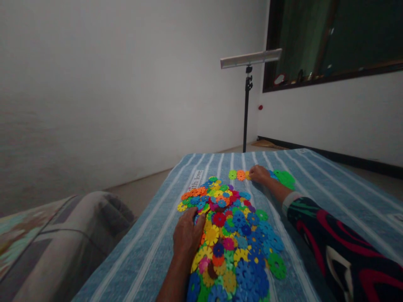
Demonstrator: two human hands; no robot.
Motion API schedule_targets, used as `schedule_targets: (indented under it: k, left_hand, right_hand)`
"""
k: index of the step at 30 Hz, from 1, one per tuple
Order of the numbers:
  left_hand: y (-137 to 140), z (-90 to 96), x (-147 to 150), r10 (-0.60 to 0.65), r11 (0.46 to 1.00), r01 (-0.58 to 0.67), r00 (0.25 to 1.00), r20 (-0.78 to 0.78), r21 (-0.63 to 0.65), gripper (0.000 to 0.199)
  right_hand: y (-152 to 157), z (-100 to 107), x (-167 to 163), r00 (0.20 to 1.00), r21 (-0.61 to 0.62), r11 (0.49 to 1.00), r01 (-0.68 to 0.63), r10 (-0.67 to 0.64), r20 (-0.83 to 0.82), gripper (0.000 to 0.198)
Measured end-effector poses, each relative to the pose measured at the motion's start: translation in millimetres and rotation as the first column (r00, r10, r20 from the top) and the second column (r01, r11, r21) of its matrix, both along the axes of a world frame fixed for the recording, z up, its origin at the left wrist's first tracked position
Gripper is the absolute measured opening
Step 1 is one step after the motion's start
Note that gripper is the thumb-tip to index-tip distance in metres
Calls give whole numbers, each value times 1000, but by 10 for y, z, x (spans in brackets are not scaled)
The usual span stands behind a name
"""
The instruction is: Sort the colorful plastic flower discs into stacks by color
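A long heap of plastic snowflake discs (pixel 218 219) in many colours lies along the cloth in front of me. My left hand (pixel 186 233) rests at the heap's left side, touching discs; its thumb and fingers are apart, and the fingertips are partly hidden. Farther off, my right hand (pixel 260 173) is closed at the end of a short row, its fingers pinched on a yellow snowflake disc (pixel 248 175). That row also has an orange disc (pixel 241 175) and a lime-green disc (pixel 232 175). Behind the right wrist, green discs (pixel 285 179) and some blue ones show.
A blue cloth with white stripes (pixel 151 251) covers the table. Beyond its far edge stands a black tripod (pixel 246 113) carrying a flat panel (pixel 252 58). At left is a draped grey cloth (pixel 94 222). A dark-framed window (pixel 333 42) is at upper right.
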State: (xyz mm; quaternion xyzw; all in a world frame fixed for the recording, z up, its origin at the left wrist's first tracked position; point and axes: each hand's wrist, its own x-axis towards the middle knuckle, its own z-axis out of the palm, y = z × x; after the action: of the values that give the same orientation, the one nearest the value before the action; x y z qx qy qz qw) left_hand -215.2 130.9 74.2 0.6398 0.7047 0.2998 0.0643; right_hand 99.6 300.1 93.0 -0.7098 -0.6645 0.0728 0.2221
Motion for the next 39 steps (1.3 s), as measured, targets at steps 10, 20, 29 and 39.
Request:
schedule_targets:
  k: [10, 20, 29, 39]
  left_hand:
    - [-8, 26, 13, 3, 1000, -4, 1000, -22, -23, 39]
    - [-4, 47, 44, -2, 1000, 1, 999, -50, -31, 40]
    - [15, 67, 60, -5, 999, 5, 1000, -21, -35, 39]
    - [87, 12, -56, -30, 1000, 29, 975, 219, 7, 31]
  right_hand:
    - [-149, 33, 76, 1000, 72, 997, 11, -11, -1, 31]
    - [-1337, -145, 51, 959, 106, 981, -164, 184, -218, 28]
    - [-2043, -158, -1, 867, 10, 961, -277, 254, -428, 27]
    - [-2199, -177, -74, 806, 35, 948, -317, 288, -517, 27]
